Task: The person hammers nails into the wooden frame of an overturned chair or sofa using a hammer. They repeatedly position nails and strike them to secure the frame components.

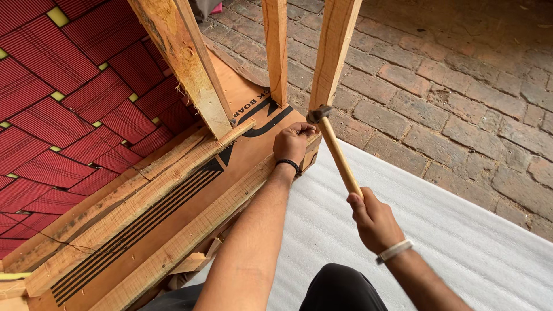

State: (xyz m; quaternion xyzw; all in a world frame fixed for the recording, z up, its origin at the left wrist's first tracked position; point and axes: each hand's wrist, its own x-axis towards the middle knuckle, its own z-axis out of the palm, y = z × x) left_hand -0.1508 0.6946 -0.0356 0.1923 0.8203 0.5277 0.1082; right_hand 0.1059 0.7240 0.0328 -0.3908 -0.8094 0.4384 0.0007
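Fingers of right hand (373, 219) wrap hammer (337, 152) handle, head up-left; left hand (292, 142) fingers curled, pinching at frame rail (190, 230).

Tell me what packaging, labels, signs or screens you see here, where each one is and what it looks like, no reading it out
Printed cardboard panel: fixed across the wooden frame beside the left hand; flat brown board with thick black stripes, black shapes and black lettering.
No separate labels, signs or screens show; the right hand holds only a hammer.
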